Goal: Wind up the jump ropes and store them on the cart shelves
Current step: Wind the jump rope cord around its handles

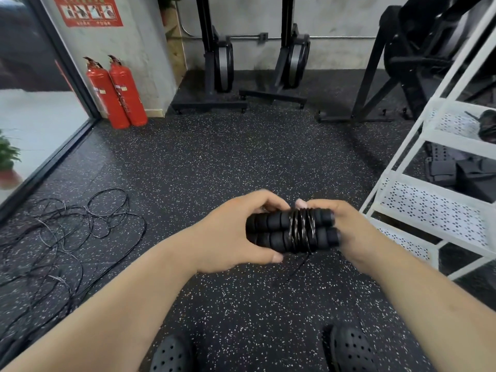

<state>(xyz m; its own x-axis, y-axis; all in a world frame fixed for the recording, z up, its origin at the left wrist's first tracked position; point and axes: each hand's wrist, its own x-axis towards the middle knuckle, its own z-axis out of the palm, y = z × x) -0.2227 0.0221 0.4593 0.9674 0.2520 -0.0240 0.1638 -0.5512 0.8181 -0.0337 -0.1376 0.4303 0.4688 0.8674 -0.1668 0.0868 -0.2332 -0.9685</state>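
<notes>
Both hands hold one jump rope (pixel 291 233) near the middle, above the speckled floor (pixel 214 162); the left hand (pixel 230 232) curls round the left ends of its two black foam handles (pixel 269 232), thumb underneath; the right hand (pixel 351 232) clasps the right ends; the cord (pixel 302 232) is wound tightly round both handles, a short tail hanging below. More ropes (pixel 67 232) lie tangled at left; the white cart (pixel 429 210) stands right, a dark bundle (pixel 487 124) on its upper shelf.

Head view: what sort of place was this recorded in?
Most likely a gym: speckled rubber flooring, what look like two rowing machines stood upright at the back, and loose jump ropes lying on it, with another jump rope wound round its handles.
</notes>
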